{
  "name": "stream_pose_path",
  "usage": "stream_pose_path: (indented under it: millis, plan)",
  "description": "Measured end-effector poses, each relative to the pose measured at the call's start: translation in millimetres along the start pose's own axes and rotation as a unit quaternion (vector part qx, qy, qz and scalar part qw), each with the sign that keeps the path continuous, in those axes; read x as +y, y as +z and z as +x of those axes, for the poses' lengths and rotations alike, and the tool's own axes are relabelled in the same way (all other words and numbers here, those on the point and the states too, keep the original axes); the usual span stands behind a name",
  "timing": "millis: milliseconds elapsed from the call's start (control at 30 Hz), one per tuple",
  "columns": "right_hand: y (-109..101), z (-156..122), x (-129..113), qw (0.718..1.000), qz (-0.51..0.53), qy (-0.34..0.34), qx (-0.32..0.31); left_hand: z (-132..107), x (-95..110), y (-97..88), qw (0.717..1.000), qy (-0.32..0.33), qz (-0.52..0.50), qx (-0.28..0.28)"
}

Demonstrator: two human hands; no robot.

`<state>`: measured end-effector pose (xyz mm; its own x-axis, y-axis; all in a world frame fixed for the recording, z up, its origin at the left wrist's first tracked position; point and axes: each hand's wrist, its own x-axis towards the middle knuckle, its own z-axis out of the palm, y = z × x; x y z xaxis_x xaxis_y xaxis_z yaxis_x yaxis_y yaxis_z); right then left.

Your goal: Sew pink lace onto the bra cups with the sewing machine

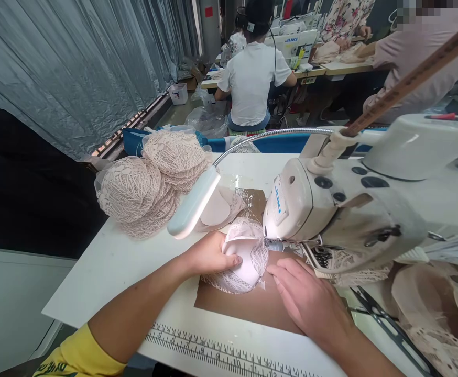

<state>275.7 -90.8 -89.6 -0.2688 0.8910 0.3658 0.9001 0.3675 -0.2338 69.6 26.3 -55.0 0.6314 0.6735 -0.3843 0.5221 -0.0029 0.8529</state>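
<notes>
A pale lace bra cup (249, 256) lies under the head of a JUKI sewing machine (297, 201), its edge by the needle area. My left hand (213, 254) is closed on the cup, thumb on the smooth inner side and the other fingers hidden beneath. My right hand (302, 290) lies flat just right of the cup, fingers stretched out over the brown sheet (229, 303), fingertips close to the lace edge. Behind the cup, another lace piece with a smooth pad (215, 209) rests on the table.
Two stacks of lace cups (134, 193) stand at the back left. A lamp (193, 204) on a bendy neck hangs over the table. Black thread snips (390, 324) and lace pieces (429, 309) lie at right. A ruler strip (221, 353) runs along the front edge. Other people sit beyond.
</notes>
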Motion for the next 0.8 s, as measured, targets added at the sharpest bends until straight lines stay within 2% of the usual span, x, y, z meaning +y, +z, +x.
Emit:
stream_pose_path:
  millis: [133, 233, 267, 333, 400, 433, 467, 533, 600, 700, 800]
  plan:
    - [-1.4, -1.2, -6.6, 0.998, 0.041, -0.035, -0.035, -3.2, 5.4, -3.7, 0.999, 0.012, 0.052, -0.005]
    - [-1.1, -0.4, -10.4, 0.996, 0.055, -0.034, -0.068, -13.9, 14.1, -11.8, 0.981, 0.017, 0.190, 0.024]
    - [-0.8, -0.2, -10.8, 0.995, 0.059, -0.030, -0.072, -18.8, 17.8, -14.3, 0.965, 0.020, 0.254, 0.056]
    - [-0.1, -0.1, -10.5, 0.995, 0.065, -0.026, -0.073, -28.0, 25.7, -17.0, 0.918, 0.041, 0.365, 0.153]
    - [0.5, -0.1, -9.7, 0.995, 0.066, -0.029, -0.069, -33.0, 32.0, -15.1, 0.866, 0.104, 0.430, 0.232]
    - [0.7, -0.1, -9.4, 0.995, 0.066, -0.031, -0.066, -32.8, 33.7, -12.2, 0.847, 0.150, 0.450, 0.241]
    - [0.9, -0.2, -9.2, 0.995, 0.066, -0.032, -0.063, -30.4, 34.2, -8.5, 0.832, 0.203, 0.466, 0.221]
    - [0.9, -0.3, -9.3, 0.996, 0.068, -0.033, -0.056, -20.2, 30.7, 0.3, 0.808, 0.310, 0.482, 0.134]
    - [-0.2, -0.1, -10.0, 0.996, 0.067, -0.032, -0.053, -5.9, 23.0, 8.2, 0.787, 0.386, 0.477, 0.055]
    - [-4.3, 1.6, -11.5, 0.996, 0.064, -0.033, -0.061, 11.7, 11.0, 13.9, 0.769, 0.439, 0.465, 0.019]
    - [-7.3, 3.3, -11.1, 0.994, 0.076, -0.034, -0.074, 17.2, 6.0, 13.6, 0.764, 0.446, 0.466, 0.012]
